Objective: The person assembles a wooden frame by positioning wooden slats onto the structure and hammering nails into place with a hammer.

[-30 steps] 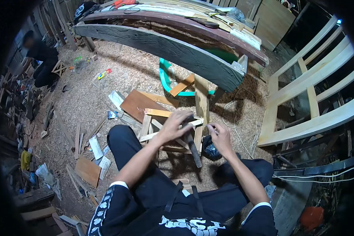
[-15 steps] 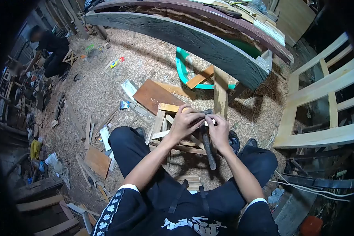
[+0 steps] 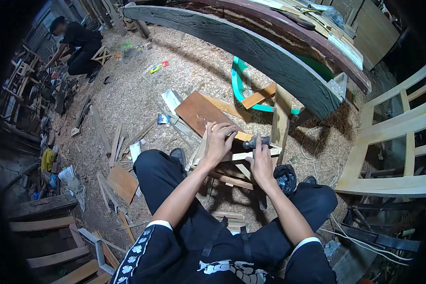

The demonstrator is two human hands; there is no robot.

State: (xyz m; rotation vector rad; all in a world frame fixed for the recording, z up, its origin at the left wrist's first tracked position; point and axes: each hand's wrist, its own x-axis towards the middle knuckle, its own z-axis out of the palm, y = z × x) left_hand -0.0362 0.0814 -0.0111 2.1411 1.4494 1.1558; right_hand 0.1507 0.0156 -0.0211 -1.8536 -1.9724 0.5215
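From my head camera, the small wooden frame [image 3: 232, 181] sits low in the middle of the picture, between my bent knees. I judge it partway along: several bars already meet at corners and slats cross between them, but whether any joint is loose I can't tell. Loose wood lies about, including the brown board [image 3: 194, 110] just beyond the frame and an orange strip [image 3: 259, 96] further up to the right.

My left hand [image 3: 217, 144] rests over the frame's upper left part, fingers bent and slightly apart; whether they pinch anything small (a nail would hide easily there) I can't tell. My right hand [image 3: 261, 165] lies over the hammer [image 3: 263, 142], index finger reaching along its head and thumb set apart; I can't tell whether my palm closes on the handle, whose end shows below. A black bag [image 3: 286, 176] sits just right of that wrist.
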